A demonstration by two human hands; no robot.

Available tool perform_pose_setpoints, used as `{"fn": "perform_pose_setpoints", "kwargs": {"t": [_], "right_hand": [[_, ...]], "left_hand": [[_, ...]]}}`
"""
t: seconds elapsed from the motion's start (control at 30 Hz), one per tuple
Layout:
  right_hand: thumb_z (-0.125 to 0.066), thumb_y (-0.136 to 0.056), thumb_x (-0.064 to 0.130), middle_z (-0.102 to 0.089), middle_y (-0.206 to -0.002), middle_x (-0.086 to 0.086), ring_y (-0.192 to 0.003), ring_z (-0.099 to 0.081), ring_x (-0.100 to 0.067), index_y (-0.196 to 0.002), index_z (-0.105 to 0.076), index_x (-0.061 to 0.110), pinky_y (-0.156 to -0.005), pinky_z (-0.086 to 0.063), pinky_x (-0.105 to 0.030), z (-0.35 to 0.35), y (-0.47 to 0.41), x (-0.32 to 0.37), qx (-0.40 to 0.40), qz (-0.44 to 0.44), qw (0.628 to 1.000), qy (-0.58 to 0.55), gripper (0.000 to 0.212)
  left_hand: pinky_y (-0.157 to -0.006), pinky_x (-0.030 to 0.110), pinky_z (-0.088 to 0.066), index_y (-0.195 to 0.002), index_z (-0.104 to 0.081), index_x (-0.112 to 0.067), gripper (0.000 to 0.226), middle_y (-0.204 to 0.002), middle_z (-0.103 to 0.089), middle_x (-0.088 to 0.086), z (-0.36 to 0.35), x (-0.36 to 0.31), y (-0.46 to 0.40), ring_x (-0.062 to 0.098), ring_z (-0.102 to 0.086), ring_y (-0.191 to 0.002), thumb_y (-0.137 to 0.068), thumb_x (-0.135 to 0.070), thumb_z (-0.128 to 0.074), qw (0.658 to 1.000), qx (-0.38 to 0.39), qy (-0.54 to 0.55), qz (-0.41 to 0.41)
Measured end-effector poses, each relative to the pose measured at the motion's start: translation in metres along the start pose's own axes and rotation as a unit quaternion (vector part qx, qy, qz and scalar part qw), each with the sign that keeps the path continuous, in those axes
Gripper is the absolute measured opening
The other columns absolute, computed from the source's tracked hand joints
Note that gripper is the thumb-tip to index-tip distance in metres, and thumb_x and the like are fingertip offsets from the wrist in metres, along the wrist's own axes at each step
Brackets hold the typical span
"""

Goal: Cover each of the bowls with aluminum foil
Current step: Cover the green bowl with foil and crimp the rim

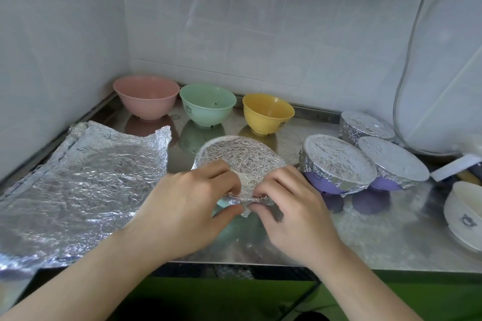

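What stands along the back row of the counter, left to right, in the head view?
Pink bowl → green bowl → yellow bowl → foil-covered bowl at the far right. The first three are uncovered.

A teal bowl (221, 203) capped with crinkled foil (240, 156) tilts at centre; pink (146, 98), green (207, 104) and yellow (267, 113) bowls stand uncovered behind, three foil-wrapped bowls (336, 161) right, loose foil sheets (78, 185) left.

L grip (193, 200) + R grip (289, 203) pinch foil (240, 156) | 3 bowls uncovered
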State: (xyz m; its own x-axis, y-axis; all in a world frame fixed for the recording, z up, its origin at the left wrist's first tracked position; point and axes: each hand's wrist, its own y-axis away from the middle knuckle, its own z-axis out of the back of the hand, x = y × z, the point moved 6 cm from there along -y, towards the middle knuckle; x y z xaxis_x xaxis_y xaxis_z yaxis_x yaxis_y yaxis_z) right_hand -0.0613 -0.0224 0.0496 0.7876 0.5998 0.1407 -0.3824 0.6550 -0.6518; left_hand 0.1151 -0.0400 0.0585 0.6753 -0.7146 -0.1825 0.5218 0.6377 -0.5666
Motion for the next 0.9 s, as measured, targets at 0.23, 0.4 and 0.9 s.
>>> {"fn": "perform_pose_setpoints", "kwargs": {"t": [0.23, 0.4, 0.9], "right_hand": [[-0.08, -0.093, 0.022, -0.059, -0.097, 0.008, -0.097, -0.058, -0.016, -0.092, -0.07, 0.013, -0.079, -0.049, -0.038, 0.002, -0.003, -0.002, 0.026, -0.027, 0.996, -0.082, 0.014], [-0.081, -0.094, 0.014, -0.063, -0.089, 0.009, -0.091, -0.059, -0.016, -0.084, -0.073, 0.013, -0.077, -0.049, -0.037, 0.001, -0.007, -0.003, 0.012, -0.007, 0.998, -0.066, 0.013], [-0.084, -0.091, 0.011, -0.062, -0.09, 0.009, -0.091, -0.059, -0.012, -0.084, -0.072, 0.013, -0.078, -0.05, -0.035, 0.003, -0.006, -0.006, 0.011, -0.021, 0.998, -0.062, 0.014]], "left_hand": [[-0.039, 0.033, -0.044, -0.085, -0.069, -0.026, 0.009, -0.088, -0.062, -0.012, -0.004, -0.005, 0.001, 0.014, -0.06, -0.064, -0.09, -0.033, -0.068, 0.998, -0.056, -0.021, -0.009], [-0.043, 0.03, -0.047, -0.084, -0.068, -0.031, 0.011, -0.091, -0.063, -0.016, -0.002, 0.002, 0.0, 0.007, -0.045, -0.055, -0.088, -0.031, -0.079, 0.999, -0.04, 0.029, 0.013], [-0.049, 0.032, -0.049, -0.093, -0.063, -0.037, 0.013, -0.098, -0.059, -0.021, 0.001, 0.006, -0.001, 0.006, -0.049, -0.059, -0.089, -0.038, -0.075, 1.0, 0.008, 0.024, 0.015]]}}
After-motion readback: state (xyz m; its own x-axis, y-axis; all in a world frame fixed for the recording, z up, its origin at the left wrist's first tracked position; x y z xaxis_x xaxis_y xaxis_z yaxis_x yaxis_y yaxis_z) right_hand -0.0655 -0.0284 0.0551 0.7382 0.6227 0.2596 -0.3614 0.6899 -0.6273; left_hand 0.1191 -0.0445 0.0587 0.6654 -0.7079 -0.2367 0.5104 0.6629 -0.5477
